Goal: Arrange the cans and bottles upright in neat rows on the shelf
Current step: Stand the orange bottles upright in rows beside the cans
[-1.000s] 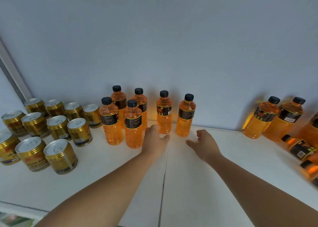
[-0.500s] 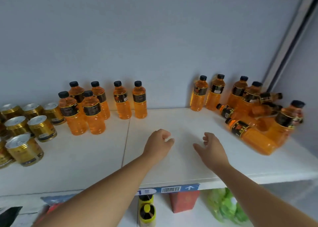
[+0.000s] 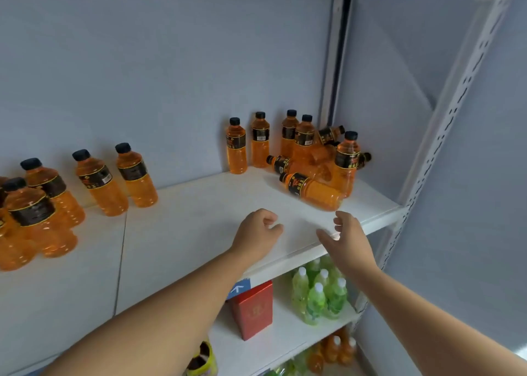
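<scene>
While both hands hang above the front part of the white shelf (image 3: 185, 233), neither holds anything; the left hand (image 3: 256, 230) has its fingers loosely curled toward the palm, empty, and the right hand (image 3: 349, 241) is released, fingers slack and a little spread, thumb pointing left, just over the shelf's front edge. Toward the right rear corner stands a cluster of orange bottles with black caps; four upright bottles (image 3: 260, 142) line the back wall, and a fifth upright bottle (image 3: 346, 159) stands forward of them near the right edge. Two have toppled: the nearest lying bottle (image 3: 313, 193) rests on its side, cap pointing left, just beyond the right hand but apart from it; the second lying bottle (image 3: 293, 167) lies behind it, cap also to the left, against the cluster. A tilted bottle (image 3: 330, 135) leans deep in the corner; another behind the fifth is mostly hidden. Along the left half of the shelf the left-side bottles (image 3: 99, 184) stand upright in a back and a front row, running out of view. On the lower shelf (image 3: 282, 338) sit a red box (image 3: 252, 308) and green bottles (image 3: 319, 296); a perforated post (image 3: 445, 113) rises at the right front corner.
</scene>
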The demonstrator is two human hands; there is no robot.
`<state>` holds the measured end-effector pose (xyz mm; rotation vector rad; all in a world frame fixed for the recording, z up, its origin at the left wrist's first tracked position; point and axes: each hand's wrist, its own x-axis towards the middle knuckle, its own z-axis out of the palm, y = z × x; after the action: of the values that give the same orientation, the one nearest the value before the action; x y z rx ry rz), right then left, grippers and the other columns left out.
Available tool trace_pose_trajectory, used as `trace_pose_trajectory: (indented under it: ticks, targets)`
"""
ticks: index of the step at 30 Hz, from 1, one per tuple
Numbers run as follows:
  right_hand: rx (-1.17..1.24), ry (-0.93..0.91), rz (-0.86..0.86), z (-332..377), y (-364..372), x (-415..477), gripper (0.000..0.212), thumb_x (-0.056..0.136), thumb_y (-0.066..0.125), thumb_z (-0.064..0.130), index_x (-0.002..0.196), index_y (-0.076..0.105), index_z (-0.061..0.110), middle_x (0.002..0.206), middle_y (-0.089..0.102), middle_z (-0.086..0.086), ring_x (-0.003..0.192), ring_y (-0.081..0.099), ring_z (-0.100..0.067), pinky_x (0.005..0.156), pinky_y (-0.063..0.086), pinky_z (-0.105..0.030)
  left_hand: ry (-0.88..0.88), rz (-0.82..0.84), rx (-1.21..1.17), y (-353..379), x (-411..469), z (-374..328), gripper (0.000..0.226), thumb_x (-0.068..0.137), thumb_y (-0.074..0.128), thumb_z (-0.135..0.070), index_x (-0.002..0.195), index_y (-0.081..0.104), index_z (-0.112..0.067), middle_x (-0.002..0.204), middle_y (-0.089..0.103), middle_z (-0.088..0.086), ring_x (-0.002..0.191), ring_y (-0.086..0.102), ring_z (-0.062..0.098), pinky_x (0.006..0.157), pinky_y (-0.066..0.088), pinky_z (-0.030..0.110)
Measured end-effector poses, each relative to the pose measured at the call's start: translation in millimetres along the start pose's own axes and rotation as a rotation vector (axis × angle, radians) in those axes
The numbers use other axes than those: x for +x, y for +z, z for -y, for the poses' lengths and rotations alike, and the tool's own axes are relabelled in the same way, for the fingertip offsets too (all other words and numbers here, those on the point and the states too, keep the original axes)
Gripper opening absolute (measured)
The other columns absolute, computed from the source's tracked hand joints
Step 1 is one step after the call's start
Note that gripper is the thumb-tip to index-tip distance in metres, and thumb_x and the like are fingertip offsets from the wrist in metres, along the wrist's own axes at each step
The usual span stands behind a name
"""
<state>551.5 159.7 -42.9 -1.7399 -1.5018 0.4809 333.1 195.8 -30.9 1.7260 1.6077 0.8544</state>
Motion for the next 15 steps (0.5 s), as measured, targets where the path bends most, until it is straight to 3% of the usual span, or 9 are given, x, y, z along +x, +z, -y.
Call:
trace_pose_trajectory:
  ticks: [5, 11, 15]
  targets:
    - [-0.117, -0.012, -0.074, -3, -10, 18, 0.071, 0.089, 0.067, 0.048, 0.146, 0.04, 0.017, 0.144, 0.046, -0.004, 0.129, 0.045, -0.021, 0.101, 0.043, -0.038, -0.027, -0.016, -0.063, -2, 39, -11, 0.031, 0.093, 0.07, -0.032, 0.121, 0.064, -0.021, 0.111, 0.063, -0.009, 0.101, 0.059, 0.009, 0.084, 0.044, 0.023]
    - [-0.236, -0.042, -0.099, 10, 0, 54, 0.076, 0.085, 0.068, 0.055, 0.146, 0.037, 0.021, 0.143, 0.044, -0.002, 0.129, 0.041, -0.021, 0.103, 0.042, -0.041, -0.005, -0.079, -0.075, -24, 93, -18, 0.03, 0.093, 0.069, -0.033, 0.12, 0.061, -0.022, 0.109, 0.06, -0.01, 0.1, 0.057, 0.011, 0.07, 0.041, 0.019]
    - [-0.34, -0.033, -0.089, 19, 18, 80, 0.08, 0.084, 0.068, 0.057, 0.147, 0.036, 0.02, 0.147, 0.042, -0.002, 0.133, 0.037, -0.024, 0.107, 0.04, -0.043, 0.034, -0.157, -0.074, -55, 132, -8, 0.027, 0.093, 0.07, -0.033, 0.116, 0.058, -0.026, 0.107, 0.056, -0.011, 0.103, 0.055, 0.011, 0.071, 0.038, 0.019]
